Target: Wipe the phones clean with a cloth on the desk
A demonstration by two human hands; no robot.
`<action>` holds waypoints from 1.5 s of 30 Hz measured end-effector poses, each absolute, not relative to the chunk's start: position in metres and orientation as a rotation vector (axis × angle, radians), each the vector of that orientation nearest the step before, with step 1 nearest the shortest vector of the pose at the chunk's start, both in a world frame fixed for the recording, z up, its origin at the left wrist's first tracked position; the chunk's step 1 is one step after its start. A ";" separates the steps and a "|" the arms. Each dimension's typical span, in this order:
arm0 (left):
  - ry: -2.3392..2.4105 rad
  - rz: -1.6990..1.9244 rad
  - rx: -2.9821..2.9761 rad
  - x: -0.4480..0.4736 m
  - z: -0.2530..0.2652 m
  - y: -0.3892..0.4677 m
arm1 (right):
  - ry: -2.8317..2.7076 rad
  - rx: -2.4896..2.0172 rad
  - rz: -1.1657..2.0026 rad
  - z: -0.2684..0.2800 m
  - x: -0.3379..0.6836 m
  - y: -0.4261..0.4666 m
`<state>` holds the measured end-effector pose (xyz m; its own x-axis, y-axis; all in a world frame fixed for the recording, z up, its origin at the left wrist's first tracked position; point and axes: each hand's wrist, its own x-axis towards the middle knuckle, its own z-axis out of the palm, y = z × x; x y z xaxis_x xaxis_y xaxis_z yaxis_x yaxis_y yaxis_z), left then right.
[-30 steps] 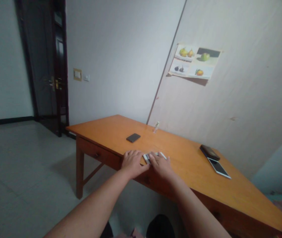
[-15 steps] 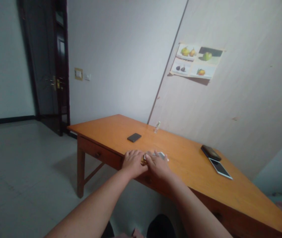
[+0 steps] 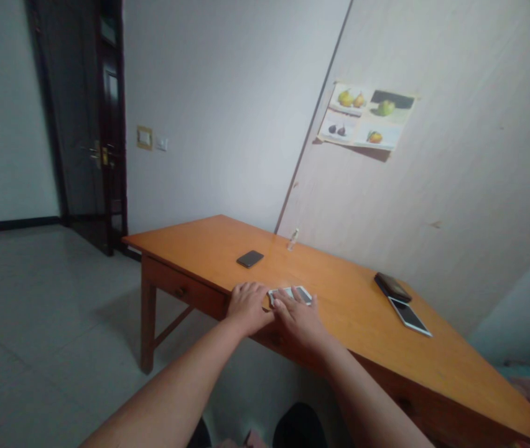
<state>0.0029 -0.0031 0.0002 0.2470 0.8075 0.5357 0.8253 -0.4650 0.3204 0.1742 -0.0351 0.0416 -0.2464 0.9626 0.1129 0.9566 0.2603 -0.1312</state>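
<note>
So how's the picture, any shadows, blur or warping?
Head view: dim overall, with the door quite dark; a shadow shows beneath the fruit poster; the upper right corner looks dark; fine detail on the left hand and right hand is soft; the wall seam leans, from lens or head tilt, I can't tell.

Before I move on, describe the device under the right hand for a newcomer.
On the wooden table, near its front edge, rests the right hand. It partly covers the white device; the dark phone and white tablet lie untouched.
</note>
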 end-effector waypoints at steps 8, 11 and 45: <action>-1.590 -1.030 -2.452 0.003 0.001 -0.003 | -2.117 -2.134 0.031 0.045 0.196 -0.030; -1.608 -1.019 -2.448 0.003 0.001 -0.003 | -2.270 -1.915 0.071 0.041 0.181 -0.047; -1.587 -1.025 -2.458 0.002 0.002 -0.003 | -2.058 -2.043 0.044 0.038 0.201 -0.057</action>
